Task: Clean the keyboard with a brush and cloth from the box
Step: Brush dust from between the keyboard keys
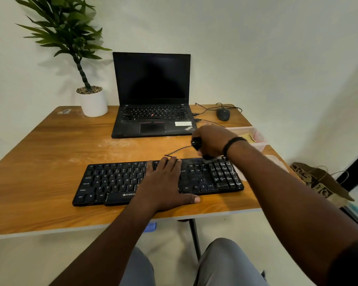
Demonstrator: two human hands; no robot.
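Brushing stage underway: right hand (212, 139) grips black brush (196, 143), bristles blurred at numpad top of keyboard (157, 180) on desk (50, 162); left hand (165, 182) flat, steadying keys; cloth (248, 137) unused in box (258, 139); wiping remains.

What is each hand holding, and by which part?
The right hand grips a black brush by its handle. The left hand holds nothing; it rests flat on the black keyboard.
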